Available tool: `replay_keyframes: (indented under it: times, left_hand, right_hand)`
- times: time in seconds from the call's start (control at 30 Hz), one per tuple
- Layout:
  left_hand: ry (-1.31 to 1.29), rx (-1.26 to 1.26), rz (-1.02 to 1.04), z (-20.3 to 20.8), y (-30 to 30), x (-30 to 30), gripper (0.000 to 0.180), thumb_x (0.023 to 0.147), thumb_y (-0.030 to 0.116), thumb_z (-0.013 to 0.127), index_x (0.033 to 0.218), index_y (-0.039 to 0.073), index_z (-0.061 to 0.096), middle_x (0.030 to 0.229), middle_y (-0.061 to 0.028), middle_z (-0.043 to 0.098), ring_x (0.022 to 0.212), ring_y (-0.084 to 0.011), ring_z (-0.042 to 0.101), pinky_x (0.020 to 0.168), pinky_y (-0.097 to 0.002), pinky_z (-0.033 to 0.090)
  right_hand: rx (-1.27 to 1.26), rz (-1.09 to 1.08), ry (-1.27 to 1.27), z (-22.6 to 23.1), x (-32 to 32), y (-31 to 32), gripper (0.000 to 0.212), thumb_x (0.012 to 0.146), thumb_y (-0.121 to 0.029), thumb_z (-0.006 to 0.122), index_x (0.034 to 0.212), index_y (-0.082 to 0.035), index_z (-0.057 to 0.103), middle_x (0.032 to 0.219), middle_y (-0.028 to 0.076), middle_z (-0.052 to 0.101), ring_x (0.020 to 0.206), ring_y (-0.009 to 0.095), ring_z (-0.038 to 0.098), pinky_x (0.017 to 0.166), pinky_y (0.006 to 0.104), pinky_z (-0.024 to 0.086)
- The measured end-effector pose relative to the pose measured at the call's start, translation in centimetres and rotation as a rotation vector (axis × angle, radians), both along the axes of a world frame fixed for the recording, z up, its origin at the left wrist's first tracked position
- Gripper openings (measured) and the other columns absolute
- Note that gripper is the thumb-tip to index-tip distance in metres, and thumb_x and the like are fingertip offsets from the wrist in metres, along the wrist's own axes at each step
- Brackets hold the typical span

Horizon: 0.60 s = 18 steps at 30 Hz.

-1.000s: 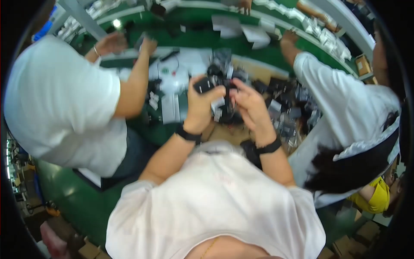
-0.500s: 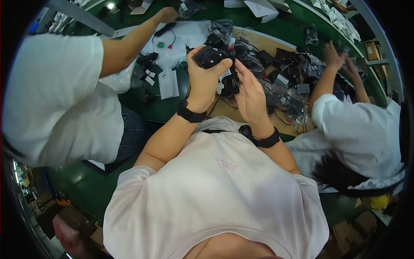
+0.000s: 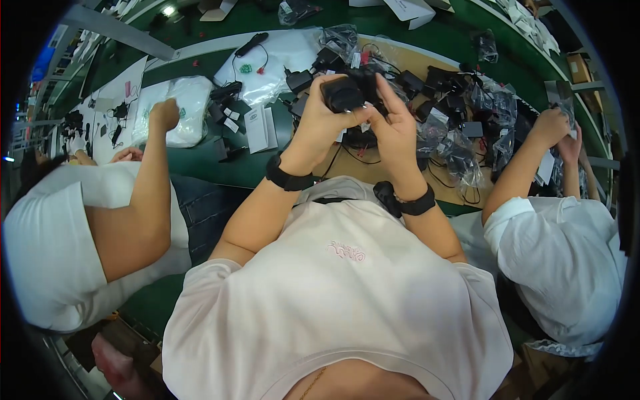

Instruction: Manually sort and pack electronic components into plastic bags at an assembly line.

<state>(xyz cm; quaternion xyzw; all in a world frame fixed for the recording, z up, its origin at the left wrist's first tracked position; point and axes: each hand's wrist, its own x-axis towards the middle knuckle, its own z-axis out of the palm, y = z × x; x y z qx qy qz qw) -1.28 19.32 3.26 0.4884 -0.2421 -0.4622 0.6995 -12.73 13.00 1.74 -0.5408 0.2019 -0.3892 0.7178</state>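
Observation:
Above the near edge of the work surface, my left hand [image 3: 316, 127] is closed around a black power adapter [image 3: 343, 95], its boxy body turned up toward me. My right hand [image 3: 398, 131] grips a dark bundle on the adapter's right side, most likely its coiled cable; the fingers partly hide it. Both thumbs meet near the adapter's lower edge. Just beyond and to the right spreads a heap of black adapters and cables [image 3: 453, 100], some inside clear plastic bags [image 3: 460, 160].
A folded white leaflet [image 3: 261, 130] stands left of my hands. Farther left lie clear plastic bags [image 3: 190, 110] and a black adapter with a cable [image 3: 251, 44]. Co-workers sit on either side; the right one's hands [image 3: 555, 130] hold a bagged item. Brown board [image 3: 347, 170] lies under the heap.
The adapter has been turned in my hands, so its pin side no longer shows. My right hand has closed in on it. The left co-worker's arm has drawn back leftward; the right co-worker's hands have lowered.

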Motion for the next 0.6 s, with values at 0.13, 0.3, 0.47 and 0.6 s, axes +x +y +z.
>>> replay_keyframes:
  times: [0.13,0.3,0.47,0.6]
  left_hand:
    - [0.166,0.010,0.027,-0.4,-0.4,-0.6,0.051,0.070,0.004,0.071,0.110,0.003,0.039,0.095,-0.0046,0.048,0.086,-0.0119,0.050,0.075,-0.0241,0.044]
    - [0.259,0.030,0.082,-1.0,-0.3,-0.8,0.050,0.072,0.006,0.070,0.111,0.005,0.038,0.096,-0.0045,0.048,0.086,-0.0118,0.050,0.074,-0.0238,0.044]
    - [0.074,0.111,-0.067,-1.8,-0.3,-2.8,0.055,0.073,0.001,0.066,0.118,0.009,0.035,0.104,-0.0064,0.047,0.091,-0.0152,0.052,0.077,-0.0275,0.045]
    - [0.436,0.039,-0.260,-3.4,-1.2,-0.7,0.057,0.078,0.012,0.061,0.126,0.011,0.030,0.112,-0.0080,0.044,0.101,-0.0154,0.046,0.083,-0.0303,0.041]
  right_hand:
    - [-0.281,0.031,0.150,-0.7,-0.1,-0.4,0.052,0.089,-0.014,0.049,0.134,-0.002,0.028,0.130,0.012,0.040,0.112,0.015,0.042,0.092,0.0249,0.034]
    - [-0.465,0.099,0.348,-0.3,-0.8,-0.4,0.066,0.079,-0.011,0.059,0.136,-0.004,0.027,0.130,0.013,0.040,0.113,0.018,0.042,0.093,0.0275,0.034]
    - [-0.271,-0.044,0.297,-3.0,-1.6,0.5,0.071,0.072,-0.004,0.063,0.135,-0.005,0.029,0.115,0.009,0.050,0.100,0.016,0.050,0.086,0.0272,0.040]
    - [0.319,-0.045,0.199,-3.1,-2.5,-0.7,0.066,0.073,-0.004,0.064,0.131,-0.004,0.034,0.104,0.007,0.054,0.083,0.013,0.056,0.066,0.0237,0.048]
